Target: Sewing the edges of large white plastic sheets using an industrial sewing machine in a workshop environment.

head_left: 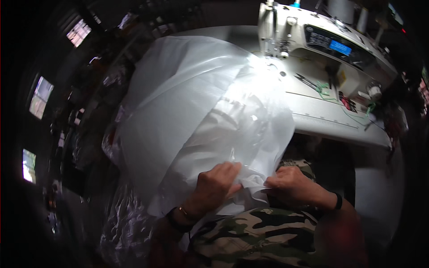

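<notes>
A large sheet of white woven plastic fabric spreads over the sewing table and hangs down toward my lap. A shinier, translucent layer lies along its right part, up to the sewing machine. My left hand is closed on the near edge of the fabric, fingers pinched together. Just to the right, my right hand grips the same edge, with a bunched fold of fabric between the two hands. The machine's lamp lights the fabric's far corner near the needle area.
Thread snips lie on the machine bed beside green thread and a small red item. The table edge runs along the right. Crumpled clear plastic hangs or lies at lower left. Camouflage cloth covers my lap.
</notes>
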Demonstrator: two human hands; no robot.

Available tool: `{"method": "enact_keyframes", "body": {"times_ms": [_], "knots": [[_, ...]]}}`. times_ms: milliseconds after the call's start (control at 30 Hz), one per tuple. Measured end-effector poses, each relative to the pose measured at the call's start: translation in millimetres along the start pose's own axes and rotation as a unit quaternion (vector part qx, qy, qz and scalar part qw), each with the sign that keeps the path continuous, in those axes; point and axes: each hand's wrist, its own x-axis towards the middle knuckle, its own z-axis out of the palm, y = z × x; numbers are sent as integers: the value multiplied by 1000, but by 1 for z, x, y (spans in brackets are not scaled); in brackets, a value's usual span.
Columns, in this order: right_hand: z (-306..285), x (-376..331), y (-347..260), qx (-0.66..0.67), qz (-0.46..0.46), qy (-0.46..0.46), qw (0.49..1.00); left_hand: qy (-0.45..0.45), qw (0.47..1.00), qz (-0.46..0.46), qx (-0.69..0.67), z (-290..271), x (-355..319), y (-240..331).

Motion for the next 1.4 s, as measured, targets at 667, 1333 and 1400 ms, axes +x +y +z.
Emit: {"method": "enact_keyframes", "body": {"times_ms": [667,1333,1400], "knots": [[6,2,-7,20,-85,63,994,18,1000,4,-11,-5,6,10],[-31,-13,-11,78,-75,164,980,95,695,-169,-693,133,-56,-97],[-32,-16,-14,71,-74,178,979,129,991,-26,-29,133,-48,-113]]}}
